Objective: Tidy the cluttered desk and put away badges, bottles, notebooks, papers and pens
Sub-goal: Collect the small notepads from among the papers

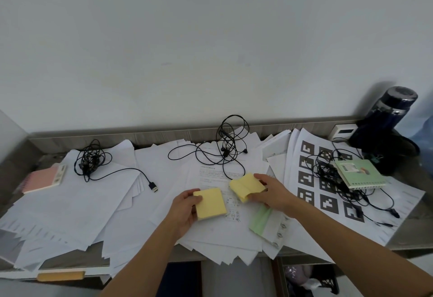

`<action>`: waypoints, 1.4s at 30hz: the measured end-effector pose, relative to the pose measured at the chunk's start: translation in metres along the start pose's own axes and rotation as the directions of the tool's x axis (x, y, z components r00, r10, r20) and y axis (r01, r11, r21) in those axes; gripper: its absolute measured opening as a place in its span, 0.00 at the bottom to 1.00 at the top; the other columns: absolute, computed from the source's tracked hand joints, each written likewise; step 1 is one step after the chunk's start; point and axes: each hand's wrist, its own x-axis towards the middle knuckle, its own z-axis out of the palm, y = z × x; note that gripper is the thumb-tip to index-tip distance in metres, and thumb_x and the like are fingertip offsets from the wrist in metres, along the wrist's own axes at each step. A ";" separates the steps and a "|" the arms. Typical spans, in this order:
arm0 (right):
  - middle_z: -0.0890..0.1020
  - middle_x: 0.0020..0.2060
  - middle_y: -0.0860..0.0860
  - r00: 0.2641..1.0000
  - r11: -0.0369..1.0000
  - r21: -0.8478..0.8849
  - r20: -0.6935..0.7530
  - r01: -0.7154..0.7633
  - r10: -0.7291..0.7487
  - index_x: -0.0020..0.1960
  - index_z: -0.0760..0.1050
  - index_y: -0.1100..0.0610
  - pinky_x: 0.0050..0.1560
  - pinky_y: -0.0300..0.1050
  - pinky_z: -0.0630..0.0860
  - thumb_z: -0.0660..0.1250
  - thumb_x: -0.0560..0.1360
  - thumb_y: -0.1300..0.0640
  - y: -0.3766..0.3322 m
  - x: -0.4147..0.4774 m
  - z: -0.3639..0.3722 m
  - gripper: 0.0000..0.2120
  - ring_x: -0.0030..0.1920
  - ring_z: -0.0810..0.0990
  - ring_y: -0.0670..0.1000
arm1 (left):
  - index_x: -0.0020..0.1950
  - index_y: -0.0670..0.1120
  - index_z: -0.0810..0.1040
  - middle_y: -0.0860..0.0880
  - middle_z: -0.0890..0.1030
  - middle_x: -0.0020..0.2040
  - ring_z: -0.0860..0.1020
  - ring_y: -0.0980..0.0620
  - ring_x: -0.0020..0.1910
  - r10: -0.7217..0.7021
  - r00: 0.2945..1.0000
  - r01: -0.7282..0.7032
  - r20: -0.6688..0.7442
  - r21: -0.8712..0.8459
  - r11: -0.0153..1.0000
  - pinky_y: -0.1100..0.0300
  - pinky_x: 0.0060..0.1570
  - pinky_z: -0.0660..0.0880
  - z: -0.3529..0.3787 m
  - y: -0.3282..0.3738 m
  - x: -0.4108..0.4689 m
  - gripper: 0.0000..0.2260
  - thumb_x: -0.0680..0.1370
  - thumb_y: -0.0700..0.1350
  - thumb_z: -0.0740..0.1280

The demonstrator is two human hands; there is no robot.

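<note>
My left hand grips a square yellow sticky-note pad by its left edge, just above the papers. My right hand holds a second yellow sticky-note pad that bends and fans open. Loose white papers cover the desk. A green spiral notebook lies at the right on sheets printed with black square markers. At the left edge a pink notebook rests. A dark blue bottle stands at the back right. A green-and-white pad lies under my right wrist.
Tangled black cables lie at the back left, the back middle as earphones, and beside the green notebook. A USB plug points toward the middle. A white socket box sits by the bottle. A yellow pad lies at the front left edge.
</note>
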 end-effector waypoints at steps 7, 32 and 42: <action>0.80 0.44 0.57 0.980 0.935 0.351 -0.161 -0.056 0.119 0.63 0.77 0.63 0.27 0.40 0.71 0.66 0.77 0.67 0.000 0.009 0.000 0.14 0.33 0.74 0.51 | 0.62 0.39 0.75 0.38 0.78 0.57 0.78 0.43 0.50 0.004 1.000 -0.004 0.002 -0.002 1.000 0.51 0.43 0.79 0.002 0.001 -0.002 0.12 0.79 0.33 0.63; 0.83 0.43 0.61 1.000 0.957 0.290 0.019 -0.008 0.003 0.53 0.80 0.68 0.37 0.38 0.81 0.70 0.71 0.74 -0.042 0.021 0.045 0.11 0.37 0.84 0.51 | 0.64 0.41 0.75 0.40 0.79 0.61 0.80 0.42 0.55 0.078 0.994 -0.080 0.078 0.023 0.997 0.49 0.49 0.80 -0.001 -0.004 -0.004 0.20 0.73 0.36 0.72; 0.79 0.52 0.45 0.995 0.816 -0.572 -0.096 -0.085 0.036 0.63 0.75 0.47 0.50 0.42 0.75 0.77 0.66 0.40 -0.017 -0.039 -0.025 0.29 0.50 0.79 0.47 | 0.63 0.45 0.75 0.41 0.76 0.59 0.76 0.45 0.50 0.073 0.994 -0.073 0.085 -0.003 0.997 0.52 0.45 0.77 0.000 0.000 -0.004 0.14 0.79 0.34 0.62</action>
